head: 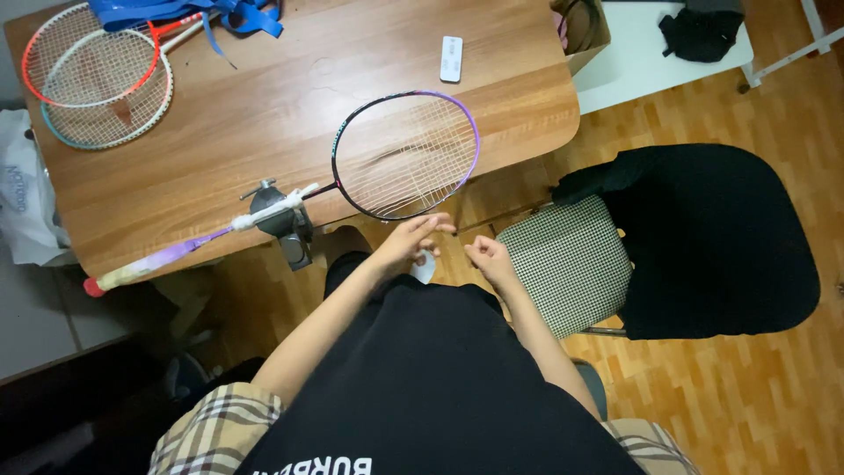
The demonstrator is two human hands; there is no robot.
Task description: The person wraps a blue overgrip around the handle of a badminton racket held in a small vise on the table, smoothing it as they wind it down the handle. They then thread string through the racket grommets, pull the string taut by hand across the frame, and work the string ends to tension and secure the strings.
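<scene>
Nearest the camera, a black shirt point(440, 378) fills the bottom of the view, and both bare forearms reach up from it toward the table edge. Just off the near rim of the purple-framed badminton racket point(406, 155), the left hand point(406, 246) has its fingers stretched forward, the fingertips point(444, 224) close to the frame's lower edge; whether they pinch a string end cannot be told. A small white object point(425, 266) shows under that hand, too hidden to name. To its right and near it, the right hand point(488, 258) is loosely curled with thumb and fingers drawn together, though nothing can be made out between them.

That racket lies on the wooden table point(264, 97) with its head overhanging the near edge. Its shaft runs left through a grey clamp point(283, 220) fixed to the table edge, and the pale purple handle ends in a red cap point(90, 288).

On the table's far left corner lie two more rackets point(97, 75), overlapping, beside blue strapping point(220, 13). A white remote control point(451, 58) rests toward the far right. Right of the hands stands a chair with a checked seat cushion point(567, 264) and a black garment point(712, 237) draped over it, on a parquet floor point(756, 396).
</scene>
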